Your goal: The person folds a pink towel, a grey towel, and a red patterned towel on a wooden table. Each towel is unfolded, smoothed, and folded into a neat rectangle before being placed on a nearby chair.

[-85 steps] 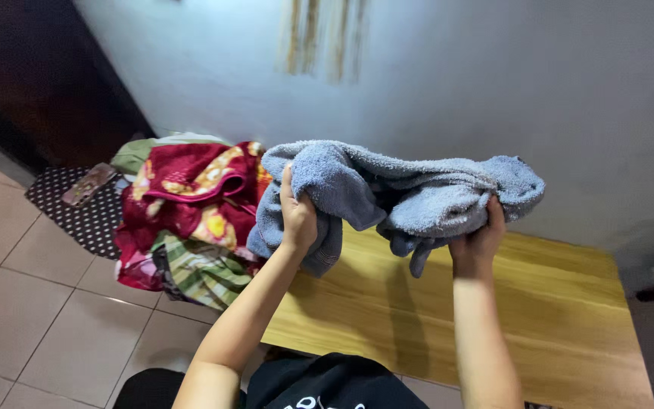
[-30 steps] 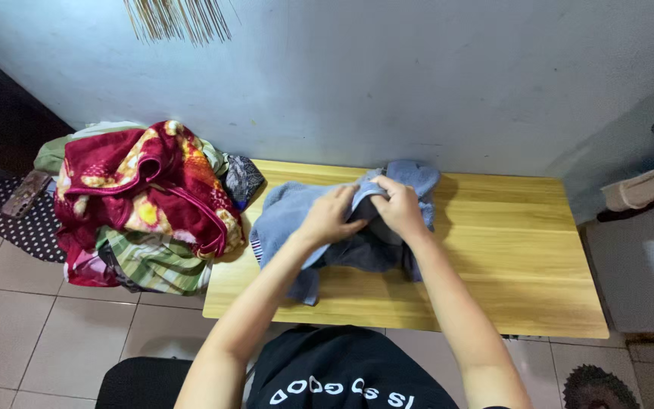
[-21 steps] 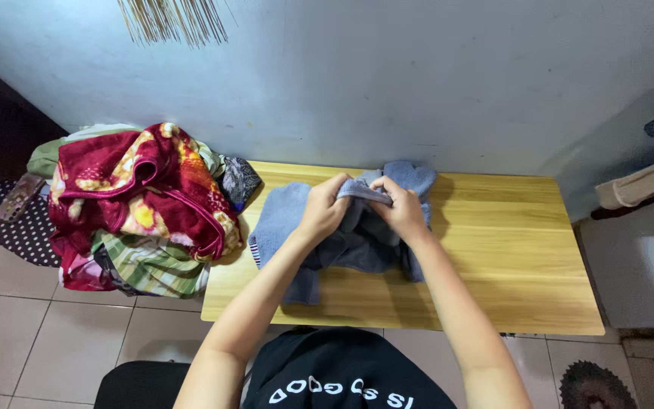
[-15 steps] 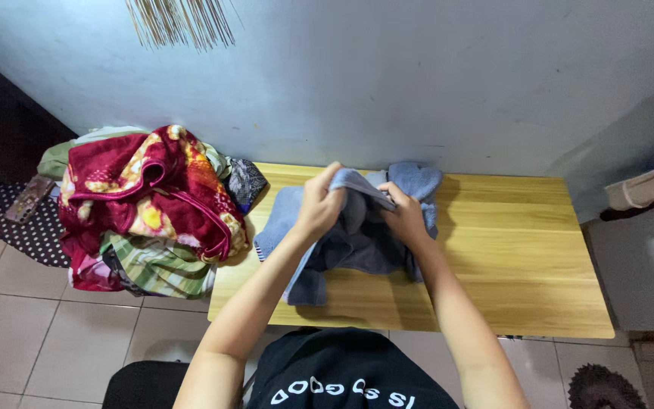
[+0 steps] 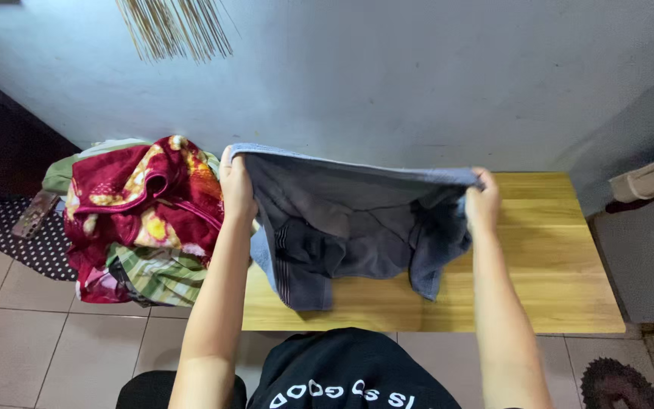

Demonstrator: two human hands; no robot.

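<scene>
A head-worn camera looks down at a person's two bare arms reaching forward over a low table of pale yellow wood (image 5: pixel 539 280) that stands against a light blue-grey wall (image 5: pixel 387 76). The left hand (image 5: pixel 238 191) and the right hand (image 5: pixel 481 203) are raised and spread wide apart, each pinched tight on one upper corner of a grey-blue terry towel (image 5: pixel 350 227). The towel's top edge runs nearly taut between the two fists. Below that edge the cloth hangs in loose, uneven folds, with its lower corners drooping to the tabletop or just above it; the shadowed folds make it hard to tell which.

Half a second ago both hands were close together at the middle of the table, working at one edge of the towel while most of it lay bunched on the wood. Now they have drawn apart and lifted, so the towel is opened out and mostly off the surface, held up in front of the person's chest.

On the tiled floor to the left of the table lies a heap of bright fabrics (image 5: pixel 141 220), dark red with yellow flowers on top and green stripes beneath. A bundle of thin straw-coloured sticks (image 5: pixel 172 26) hangs on the wall above. The person's black top (image 5: pixel 350 375) fills the bottom edge.
</scene>
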